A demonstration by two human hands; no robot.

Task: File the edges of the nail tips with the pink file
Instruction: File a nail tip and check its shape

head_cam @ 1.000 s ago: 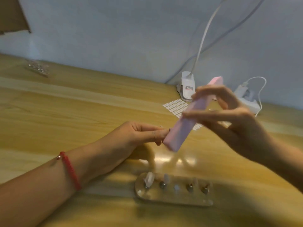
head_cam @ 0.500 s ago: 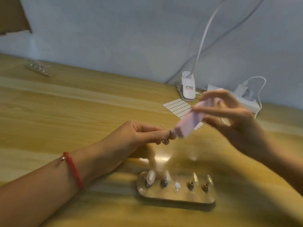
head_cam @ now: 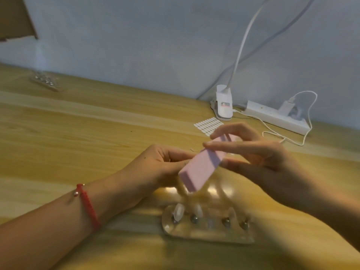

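Pink file (head_cam: 202,164) tilted, upper end clamped between thumb and fingers of your right hand (head_cam: 259,158), lower end covering the drawn-together fingertips of your left hand (head_cam: 161,164), grip there can't tell; clear holder (head_cam: 208,230) with nail tips (head_cam: 179,212) just below both.

We see a pale pink file (head_cam: 200,166), a red braided bracelet (head_cam: 87,206) with a silver bead, and a honey-yellow wooden table (head_cam: 78,133) streaked with grain. We note a white power strip (head_cam: 276,116), a white sticker sheet (head_cam: 209,126) of gridded ovals, and a grey-blue wall (head_cam: 155,45).
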